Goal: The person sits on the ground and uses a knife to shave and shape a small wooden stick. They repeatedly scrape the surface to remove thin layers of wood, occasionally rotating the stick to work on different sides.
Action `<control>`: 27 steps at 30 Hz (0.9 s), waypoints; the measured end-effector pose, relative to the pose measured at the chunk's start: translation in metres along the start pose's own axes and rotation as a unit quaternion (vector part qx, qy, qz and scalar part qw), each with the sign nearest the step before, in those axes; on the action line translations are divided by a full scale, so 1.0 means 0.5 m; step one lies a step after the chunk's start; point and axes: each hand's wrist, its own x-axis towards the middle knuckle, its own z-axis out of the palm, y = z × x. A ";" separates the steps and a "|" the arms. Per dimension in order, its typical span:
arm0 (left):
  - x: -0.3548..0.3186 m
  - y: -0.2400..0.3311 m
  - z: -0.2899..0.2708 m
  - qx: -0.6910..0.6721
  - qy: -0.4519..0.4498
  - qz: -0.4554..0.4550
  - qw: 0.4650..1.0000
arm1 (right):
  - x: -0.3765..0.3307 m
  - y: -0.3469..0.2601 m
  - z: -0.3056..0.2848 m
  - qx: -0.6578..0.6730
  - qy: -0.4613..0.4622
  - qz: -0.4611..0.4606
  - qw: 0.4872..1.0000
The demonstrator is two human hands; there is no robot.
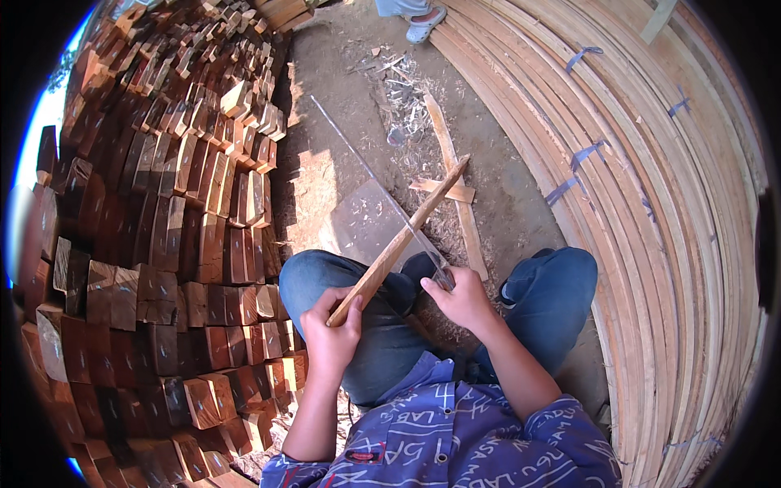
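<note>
The person sits low on the ground, knees in blue jeans spread toward 10 and 2 o'clock, seen from above.

Left hand (pixel 332 332): fingers closed around the lower end of a long wooden stick (pixel 399 242). The stick runs from that grip up toward 1 o'clock, crosses above the left knee, and its far end lies out over the dirt ground (pixel 342 98).

Right hand (pixel 462 298): fingers closed on the handle of a long thin blade (pixel 370 171). The blade runs from the hand toward 11 o'clock and crosses the stick just above the hands, touching or very nearly touching it; the exact contact cannot be told. The two hands are near each other, the stick's lower part between them.

Surroundings: at 9 o'clock a tall stack of short reddish wood blocks (pixel 163 244), end faces outward, fills the left side. At 3 o'clock lie bundled long pale wooden slats (pixel 651 203), tied at intervals with blue straps (pixel 582 154). On the ground at 12 o'clock lie wood shavings (pixel 399 89) and a few loose flat offcuts (pixel 455 191), one crossing another. At the top edge, 12 o'clock, another person's foot in a light sandal (pixel 423 24) stands on the dirt, well apart from the hands.
</note>
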 end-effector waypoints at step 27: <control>0.003 0.039 0.007 0.000 -0.012 -0.029 1.000 | 0.059 0.117 0.076 -0.095 -0.006 0.065 0.993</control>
